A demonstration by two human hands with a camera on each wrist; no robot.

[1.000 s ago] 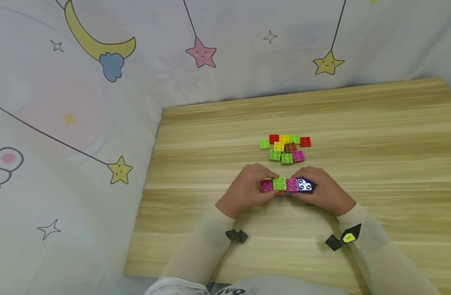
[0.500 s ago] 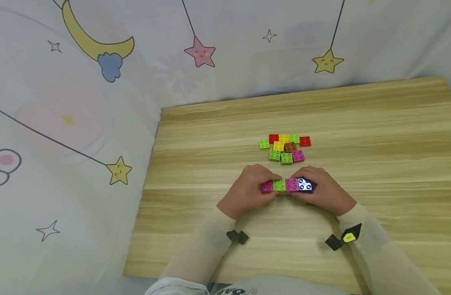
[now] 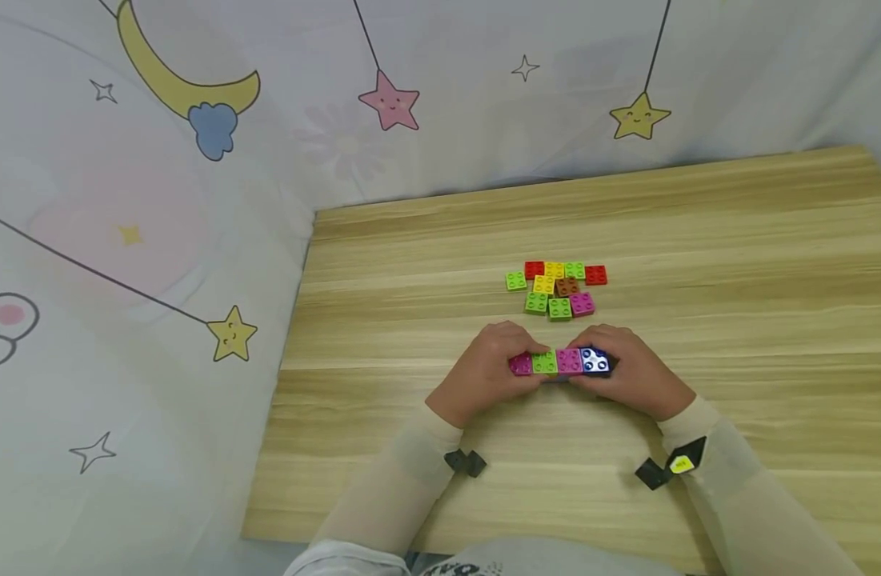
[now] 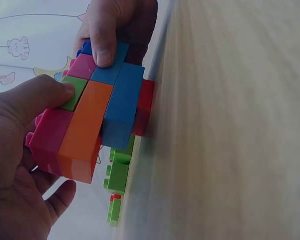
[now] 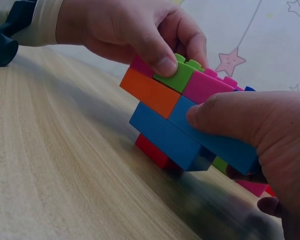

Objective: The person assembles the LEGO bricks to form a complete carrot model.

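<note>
A stepped stack of toy building bricks point(image 3: 569, 362) stands on the table between both hands. Its top row runs magenta, green, pink and dark blue. Under these come an orange brick point(image 4: 86, 131) and a blue one point(image 5: 214, 132) side by side, then another blue brick point(image 5: 167, 136) and a red brick point(image 5: 152, 151) at the bottom. The left hand point(image 3: 489, 372) pinches the green brick point(image 5: 175, 76) between thumb and fingers, level with its neighbours. Holding the stack's right end, the right hand point(image 3: 630, 372) has its thumb on the upper blue brick's side.
Loose bricks in red, yellow, green, brown and pink point(image 3: 582, 304) lie in a cluster just beyond the hands on the wooden table point(image 3: 382, 320). A printed cloth point(image 3: 454, 144) hangs behind the table and along its left side.
The green brick, raised above the row a second ago, has gone down level with its neighbours under the left hand's fingers. The right hand has kept its hold and place.
</note>
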